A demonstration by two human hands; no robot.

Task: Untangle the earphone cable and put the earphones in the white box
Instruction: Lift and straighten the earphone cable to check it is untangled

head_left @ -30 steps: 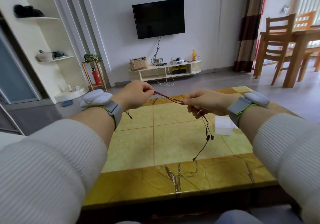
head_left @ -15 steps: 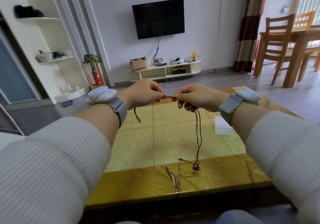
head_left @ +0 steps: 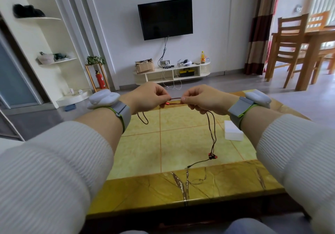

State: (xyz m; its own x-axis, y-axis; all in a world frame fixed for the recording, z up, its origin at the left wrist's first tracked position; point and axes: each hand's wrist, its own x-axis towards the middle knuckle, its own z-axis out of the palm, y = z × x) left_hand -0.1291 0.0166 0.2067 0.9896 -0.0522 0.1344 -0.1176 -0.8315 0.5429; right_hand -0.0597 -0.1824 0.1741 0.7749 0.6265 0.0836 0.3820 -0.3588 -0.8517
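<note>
Fingertips (head_left: 183,99) of the right hand (head_left: 203,98) pinched on the earphone cable (head_left: 212,130), thumb against forefinger, remaining fingers curled beneath. Left hand (head_left: 147,98) likewise pinching the cable between thumb and forefinger, knuckles up. Hands close together, held above the table's far edge, joined by a short taut stretch of dark red cable with a small red metallic piece (head_left: 166,104) on it, just beside the left thumb. Small loop of cable drooping below the left hand toward 6 o'clock. From under the right hand, several strands dropping toward 6 o'clock, ending at the red earbuds (head_left: 212,156), hanging just above or touching the tabletop, cannot tell which. From the earbuds, a thin tail running toward 8 o'clock to the plug (head_left: 188,166). White box (head_left: 233,130) closed, flat on the yellow tiled table (head_left: 141,157), at 4 o'clock from the right hand, partly behind the right wrist. Grey straps with white pods on both wrists, ribbed pale sleeves below. At 12 o'clock beyond the hands, wall television (head_left: 165,18) above a low white shelf unit (head_left: 172,70). At 2 o'clock, wooden chairs (head_left: 291,43).
</note>
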